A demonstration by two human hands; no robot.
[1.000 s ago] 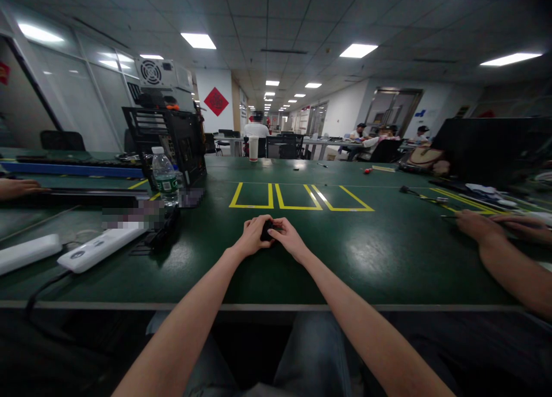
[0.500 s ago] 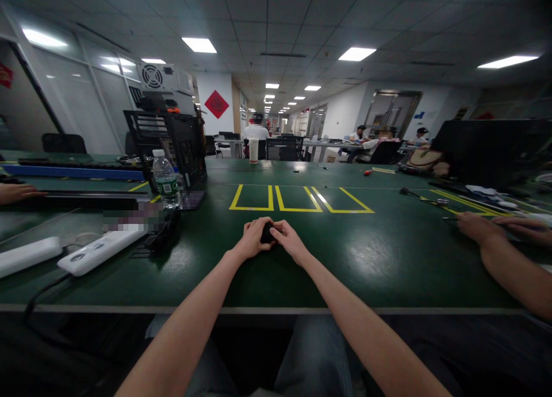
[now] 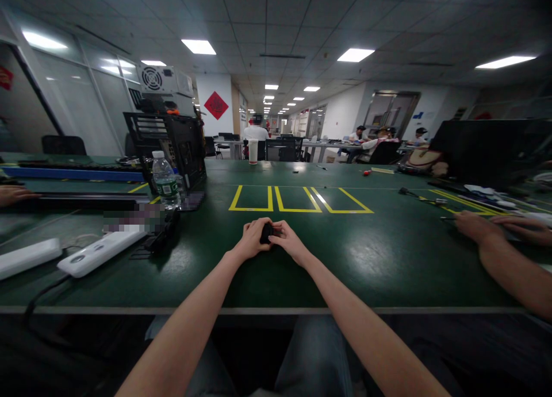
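A small black object (image 3: pixel 266 232), too dark and covered to name, is between my two hands just above or on the green table (image 3: pixel 276 282). My left hand (image 3: pixel 252 238) is closed around its left side, thumb low and fingers over the top. From the right, my right hand (image 3: pixel 288 239) pinches it with thumb and fingers. Both hands are in front of three yellow tape outlines (image 3: pixel 297 211) on the tabletop.
To the left are a white power strip (image 3: pixel 101 253), a water bottle (image 3: pixel 164 178) and an open black computer case (image 3: pixel 172 141). A paper cup (image 3: pixel 253 151) stands at the far edge. Another person's hands (image 3: pixel 476 227) work at the right; one more hand (image 3: pixel 15 195) shows far left.
The fingers of my right hand shift slightly on the black object. Both hands otherwise stay in place, and the view tilts a little.
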